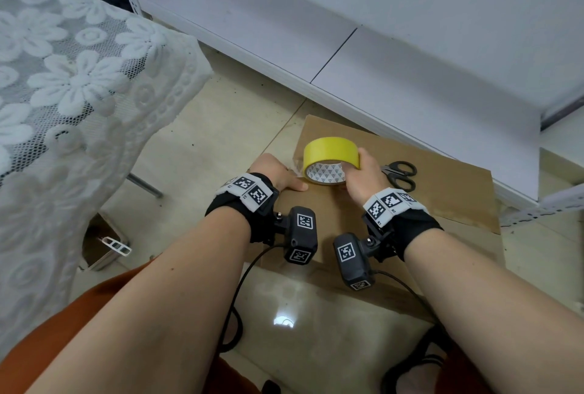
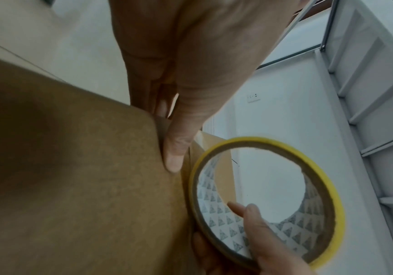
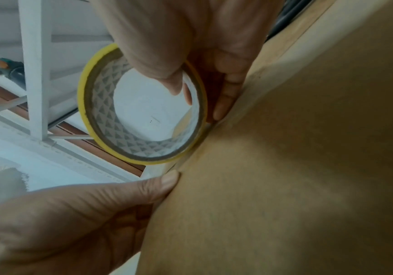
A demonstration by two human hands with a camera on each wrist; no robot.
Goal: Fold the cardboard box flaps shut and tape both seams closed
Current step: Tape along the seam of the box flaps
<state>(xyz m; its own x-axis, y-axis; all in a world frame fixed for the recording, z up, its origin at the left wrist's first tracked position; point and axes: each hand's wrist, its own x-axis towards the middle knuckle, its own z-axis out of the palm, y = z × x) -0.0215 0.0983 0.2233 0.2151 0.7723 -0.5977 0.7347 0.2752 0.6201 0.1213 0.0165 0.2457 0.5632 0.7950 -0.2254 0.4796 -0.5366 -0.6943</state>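
The brown cardboard box lies on the floor with its flaps folded flat. My right hand grips a yellow tape roll standing on edge on the box top near its left edge, thumb inside the patterned core. A short clear strip of tape runs from the roll to my left hand. In the left wrist view the left thumb lies straight and presses that strip onto the box, while the other fingers reach down the box's side.
Black scissors lie on the box top just right of my right hand. A low white shelf runs behind the box. A lace-covered table stands to the left, with a small metal bin under it. Tiled floor surrounds the box.
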